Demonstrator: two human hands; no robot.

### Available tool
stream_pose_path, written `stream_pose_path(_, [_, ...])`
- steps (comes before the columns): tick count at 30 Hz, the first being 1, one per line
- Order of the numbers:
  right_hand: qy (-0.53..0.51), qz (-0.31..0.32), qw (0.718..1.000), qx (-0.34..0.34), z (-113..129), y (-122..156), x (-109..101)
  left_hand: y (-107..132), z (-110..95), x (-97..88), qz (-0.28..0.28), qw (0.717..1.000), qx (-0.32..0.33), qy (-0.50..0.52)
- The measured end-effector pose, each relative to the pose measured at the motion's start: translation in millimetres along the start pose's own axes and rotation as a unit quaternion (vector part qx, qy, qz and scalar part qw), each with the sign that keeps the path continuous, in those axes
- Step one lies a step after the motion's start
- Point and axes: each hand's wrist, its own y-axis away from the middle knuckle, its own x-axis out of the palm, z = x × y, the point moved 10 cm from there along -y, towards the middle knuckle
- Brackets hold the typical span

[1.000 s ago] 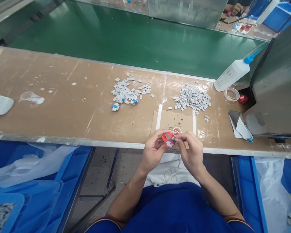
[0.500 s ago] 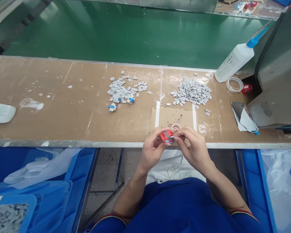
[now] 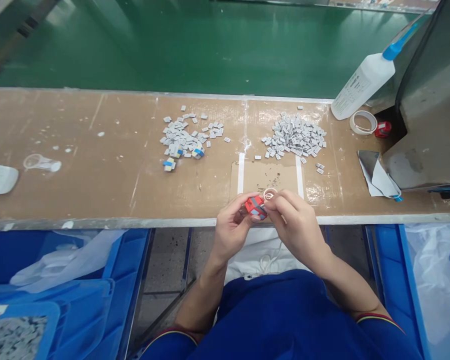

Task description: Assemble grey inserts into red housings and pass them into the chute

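My left hand [image 3: 232, 225] is closed around a small red toy piece [image 3: 255, 206] with a grey band and pale panels, keeping it over the table's front edge. Against the toy's right side, my right hand [image 3: 294, 225] is closed in a pinch; whatever sits between those fingertips is hidden. Just beyond the fingertips a small round cup [image 3: 270, 193] shows in part. It stands on a cardboard patch [image 3: 272, 175] edged by two white tape strips.
Small grey tiles lie in a right pile [image 3: 296, 136] and a left pile [image 3: 183, 135], the latter beside blue-and-yellow blocks [image 3: 169, 165]. A white bottle [image 3: 363, 87], tape roll [image 3: 363, 123] and metal housing [image 3: 431, 115] stand right. Behind runs a green belt [image 3: 165, 50]; blue bins [image 3: 131, 260] flank me below.
My right fingers have closed in on the toy's right side, covering the small pale bit seen there before. The toy stays in my left hand, and the view has shifted slightly.
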Motion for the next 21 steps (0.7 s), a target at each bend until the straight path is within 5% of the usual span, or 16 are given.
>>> stream_pose_path(6, [0.063, -0.031, 0.997, -0.004, 14.0, 6.9, 10.5, -2.7, -7.8, -2.7, 0.004, 0.999, 0.006, -0.045])
stream_pose_path(14, [-0.090, -0.034, 0.995, -0.009, 4.6, 21.9, 7.6, 9.7, -10.9, -2.6, 0.062, 0.998, 0.009, -0.028])
stream_pose_path(21, [0.016, 0.008, 0.997, -0.078, 13.0, 19.2, -1.8, 16.4, -14.7, 5.6, 0.096, 0.995, 0.034, 0.020])
